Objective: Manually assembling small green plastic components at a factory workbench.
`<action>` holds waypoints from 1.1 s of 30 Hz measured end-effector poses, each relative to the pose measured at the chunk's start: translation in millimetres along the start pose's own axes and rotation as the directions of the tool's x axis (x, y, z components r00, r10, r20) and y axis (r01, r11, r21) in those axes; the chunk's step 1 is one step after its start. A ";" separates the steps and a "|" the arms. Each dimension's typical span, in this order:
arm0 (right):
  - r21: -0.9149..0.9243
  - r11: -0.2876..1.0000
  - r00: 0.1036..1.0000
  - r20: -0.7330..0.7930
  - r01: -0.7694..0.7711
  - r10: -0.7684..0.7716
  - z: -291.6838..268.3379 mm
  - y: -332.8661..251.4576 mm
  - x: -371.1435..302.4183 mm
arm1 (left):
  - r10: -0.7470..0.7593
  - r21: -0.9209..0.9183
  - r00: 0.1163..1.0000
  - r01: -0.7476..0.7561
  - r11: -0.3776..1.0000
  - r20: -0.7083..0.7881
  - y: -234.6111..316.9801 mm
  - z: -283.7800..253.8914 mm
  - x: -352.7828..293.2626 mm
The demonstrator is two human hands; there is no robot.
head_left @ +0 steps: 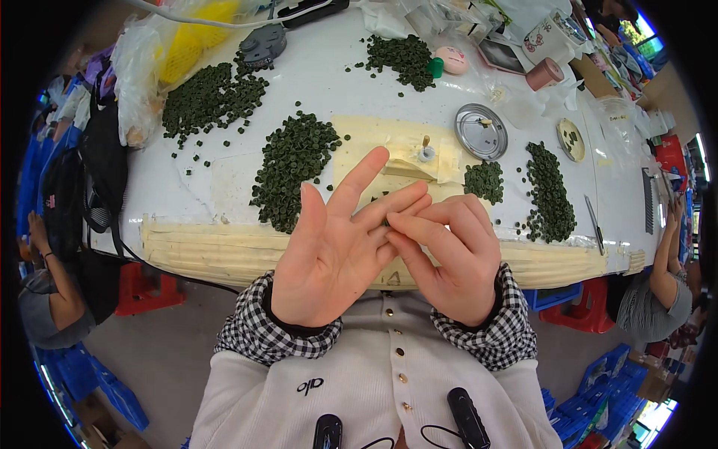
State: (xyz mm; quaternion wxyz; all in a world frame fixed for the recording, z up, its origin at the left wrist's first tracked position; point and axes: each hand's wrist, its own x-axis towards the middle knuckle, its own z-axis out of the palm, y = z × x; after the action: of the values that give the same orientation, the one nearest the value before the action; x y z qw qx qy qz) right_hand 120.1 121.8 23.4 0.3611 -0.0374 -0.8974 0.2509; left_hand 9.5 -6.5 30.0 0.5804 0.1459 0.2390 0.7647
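My left hand is turned palm up above the table's front edge, its thumb and fingers spread. Against its outer fingers, the thumb and forefinger of my right hand pinch a tiny dark green piece, mostly hidden by the fingertips. Just beyond the hands, a small fixture with an upright pin stands on a yellow-taped patch of the table. A big heap of small dark green round parts lies left of it. A smaller green pile sits to its right.
More green parts form a long heap at right and heaps farther back. A round metal dish, a yellowish lid and a thin pen-like tool lie at right. A plastic bag stands far left. Co-workers sit at both sides.
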 end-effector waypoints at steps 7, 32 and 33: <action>0.059 0.994 0.995 -0.014 -0.097 0.098 0.4 -2.3 0.8 | 0.081 0.145 0.995 -0.089 0.985 0.058 -11.6 0.6 -1.4; 0.651 0.594 0.871 0.244 -0.473 0.426 -2.7 2.1 -10.0 | 0.519 0.859 0.835 -0.394 0.327 0.185 -11.0 -21.0 3.3; 0.567 0.717 0.911 0.181 -0.404 0.370 -2.6 3.3 -8.7 | 0.524 0.865 0.832 -0.389 0.317 0.182 -11.7 -21.1 2.7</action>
State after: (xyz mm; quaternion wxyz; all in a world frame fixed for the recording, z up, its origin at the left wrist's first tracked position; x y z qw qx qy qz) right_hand 127.9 123.6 17.9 0.2692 -0.1023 -0.7549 0.5892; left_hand 7.7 -5.5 5.8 0.1631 0.4318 0.5819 0.6696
